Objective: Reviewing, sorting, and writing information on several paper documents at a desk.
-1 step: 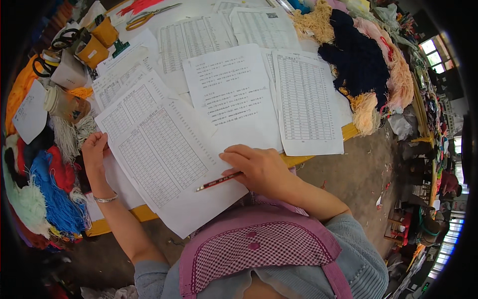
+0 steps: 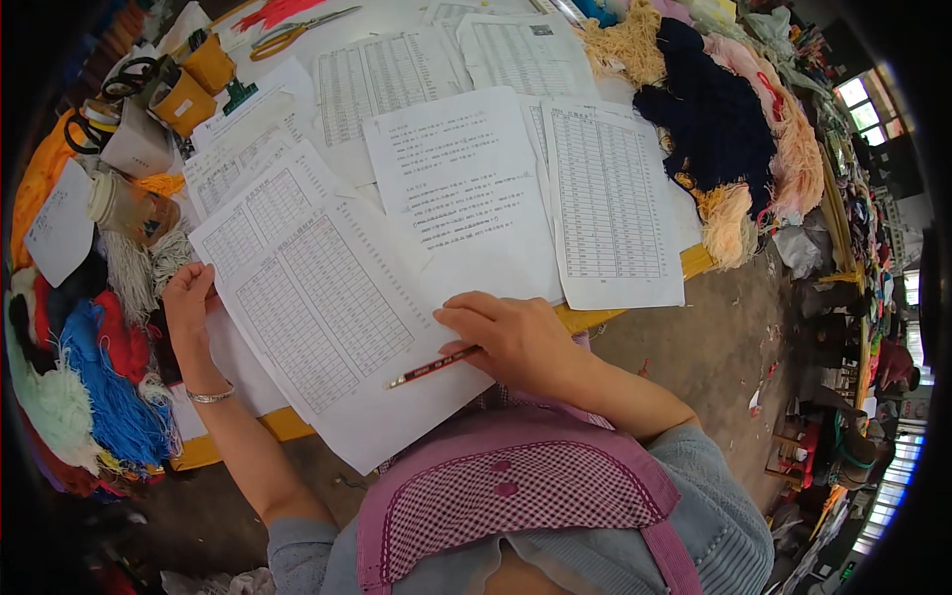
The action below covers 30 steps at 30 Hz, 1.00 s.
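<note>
My left hand (image 2: 186, 297) is closed at the left edge of a printed table sheet (image 2: 327, 297), its fingertips pinching the paper's border. This sheet lies slanted over other papers, and its lower corner reaches past the table edge toward my apron. My right hand (image 2: 516, 342) rests on the sheet's lower right part, fingers curled round a red pencil (image 2: 431, 367). The pencil's pale end points left over the paper; its other end is hidden in my hand. Just beyond that hand lies a page of text lines (image 2: 456, 178), some with pen marks.
Another table sheet (image 2: 615, 198) lies to the right, with more papers behind. Yarn hanks, blue (image 2: 104, 382) and navy (image 2: 704, 109), are piled at both sides. Orange-handled scissors (image 2: 297, 35), pen holders (image 2: 183, 99) and a jar (image 2: 124, 208) stand or lie at the far left.
My right hand and the pencil have shifted very slightly to the left and nearer to me. My left hand and the papers look the same.
</note>
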Motion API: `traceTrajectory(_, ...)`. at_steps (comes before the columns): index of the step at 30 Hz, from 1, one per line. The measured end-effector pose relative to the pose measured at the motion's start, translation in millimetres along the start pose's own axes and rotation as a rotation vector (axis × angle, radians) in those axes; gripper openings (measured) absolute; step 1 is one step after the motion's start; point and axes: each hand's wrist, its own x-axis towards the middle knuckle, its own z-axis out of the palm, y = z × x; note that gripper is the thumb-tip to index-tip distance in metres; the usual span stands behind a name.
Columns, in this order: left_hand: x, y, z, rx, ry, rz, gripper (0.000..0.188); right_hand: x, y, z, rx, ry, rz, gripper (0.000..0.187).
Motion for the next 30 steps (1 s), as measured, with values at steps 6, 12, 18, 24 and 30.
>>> traceTrajectory(6,-4.2,3.4,3.6,-0.016,-0.004,-0.027,0.011,-4.1,-6.2,-2.1,0.038,-0.168,-0.152,0.054)
traceTrajectory(12,-7.4,7.7,7.1,-0.014,0.004,-0.050,0.011,-10.2,-11.1,-3.4,0.061,-0.394,-0.219,0.075)
traceTrajectory(18,-13.3,13.3,7.5,-0.035,-0.021,-0.035,0.011,-19.4,-9.3,9.9,-0.153,-0.303,-0.374,0.049)
traceTrajectory(24,-30.6,15.3,3.8,-0.025,-0.058,-0.036,0.011,-13.1,-10.1,8.4,-0.102,-0.217,-0.405,0.041)
traceTrajectory(30,-60.8,13.1,9.8,-0.166,-0.067,-0.072,0.012,-11.3,-4.0,21.8,-0.134,-0.194,-0.387,0.040)
